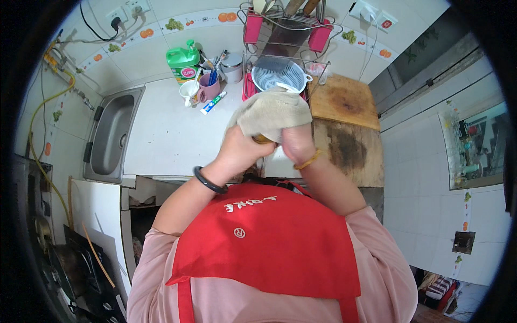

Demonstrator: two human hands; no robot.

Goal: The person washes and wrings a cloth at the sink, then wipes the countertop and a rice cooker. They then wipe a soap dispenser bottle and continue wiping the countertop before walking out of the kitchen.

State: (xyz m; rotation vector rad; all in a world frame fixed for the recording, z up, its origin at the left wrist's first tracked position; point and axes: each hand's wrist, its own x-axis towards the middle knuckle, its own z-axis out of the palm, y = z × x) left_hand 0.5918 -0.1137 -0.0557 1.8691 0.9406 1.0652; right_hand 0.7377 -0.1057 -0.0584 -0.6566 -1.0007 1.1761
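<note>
A beige cloth [274,111] is bunched between my hands, above the near part of the white counter. My left hand [244,149], with a dark bangle at its wrist, grips a brownish-yellow object [261,139] that is mostly hidden under the cloth; I cannot tell what it is. My right hand [298,143], wearing a yellow bracelet, is pushed up into the cloth, its fingers covered. Just behind the cloth sits a light-blue plastic colander [278,76] at the foot of a wire dish rack [291,20].
A steel sink [111,141] lies at the left. Behind are a green detergent jug [182,62], a white mug [189,92], a pink mug with toothbrushes [210,88] and a toothpaste tube [213,103]. Two wooden boards [345,99] are at the right. A cleaver hangs in the rack.
</note>
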